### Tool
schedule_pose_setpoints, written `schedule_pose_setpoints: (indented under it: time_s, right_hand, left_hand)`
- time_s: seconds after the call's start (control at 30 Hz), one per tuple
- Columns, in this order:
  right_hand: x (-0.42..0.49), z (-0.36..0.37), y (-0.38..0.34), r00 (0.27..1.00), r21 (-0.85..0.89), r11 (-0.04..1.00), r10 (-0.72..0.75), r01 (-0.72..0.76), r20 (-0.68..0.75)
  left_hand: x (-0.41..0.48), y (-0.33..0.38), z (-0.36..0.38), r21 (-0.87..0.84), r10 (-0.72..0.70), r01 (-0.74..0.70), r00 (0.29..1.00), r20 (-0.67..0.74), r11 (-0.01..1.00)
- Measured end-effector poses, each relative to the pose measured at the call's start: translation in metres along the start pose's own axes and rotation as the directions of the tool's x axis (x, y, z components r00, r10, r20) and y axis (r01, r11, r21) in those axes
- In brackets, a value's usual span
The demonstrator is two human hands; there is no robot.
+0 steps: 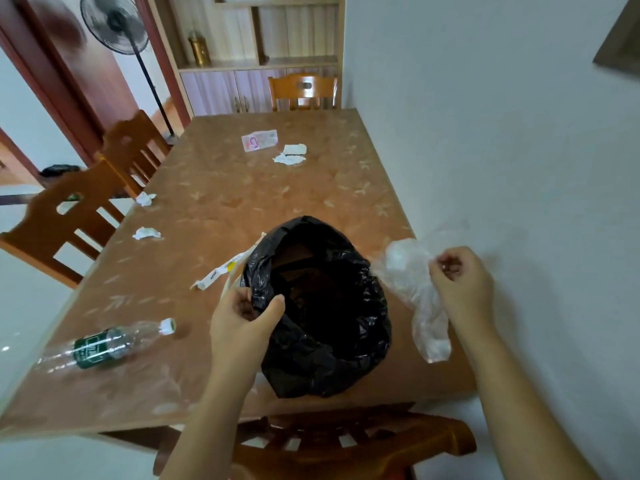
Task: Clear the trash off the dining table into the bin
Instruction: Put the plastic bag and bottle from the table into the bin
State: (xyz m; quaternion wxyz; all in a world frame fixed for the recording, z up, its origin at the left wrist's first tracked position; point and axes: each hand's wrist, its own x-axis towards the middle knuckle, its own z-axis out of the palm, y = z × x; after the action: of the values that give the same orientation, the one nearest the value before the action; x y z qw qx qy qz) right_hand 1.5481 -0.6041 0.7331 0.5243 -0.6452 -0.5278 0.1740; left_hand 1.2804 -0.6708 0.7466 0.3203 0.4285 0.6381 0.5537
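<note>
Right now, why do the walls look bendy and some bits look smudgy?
In the head view the wide lens bows the table edges and wall; the clear plastic bag in the right hand is smeared, the door top left is blurred, and the bottle is soft.

Soft, even indoor light fills the room, fairly bright, with no hard shadows. The glossy brown patterned surface (221, 202) carries a pale sheen along its left edge and near corner. A faint shadow falls on the white wall (485, 116) beside the crinkled clear plastic bag (415, 292). Wide-angle distortion bows the room's lines toward the frame edges. The upper left, around the black standing fan (116, 24), is smeared with blur, and detail is soft throughout.
</note>
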Motion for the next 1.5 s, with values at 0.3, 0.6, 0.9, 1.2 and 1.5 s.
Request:
schedule_pose_setpoints:
  time_s: [0.3,0.6,0.9,1.2,1.5]
  right_hand:
    - [-0.027,0.051,-0.070,0.949,0.112,0.987,-0.146,0.119,0.280]
    - [-0.038,0.080,-0.090,0.793,0.038,0.930,-0.333,0.366,0.511]
    - [-0.073,0.138,-0.120,0.650,-0.058,0.780,-0.475,0.623,0.593]
    - [-0.165,0.223,-0.172,0.450,0.114,0.755,-0.497,0.645,0.742]
    - [-0.272,0.297,-0.205,0.288,0.229,0.747,-0.493,0.624,0.821]
  left_hand:
    - [0.001,-0.003,-0.015,-0.004,-0.003,0.003,1.000,-0.027,1.000]
    - [0.005,-0.002,-0.057,-0.031,-0.023,0.017,0.983,-0.183,0.999]
    - [-0.012,-0.004,-0.156,-0.007,-0.006,0.003,0.856,-0.518,1.000]
    - [-0.062,-0.027,-0.291,0.018,-0.056,0.112,0.617,-0.785,0.994]
    - [-0.113,-0.077,-0.396,-0.019,-0.116,0.219,0.439,-0.891,0.976]
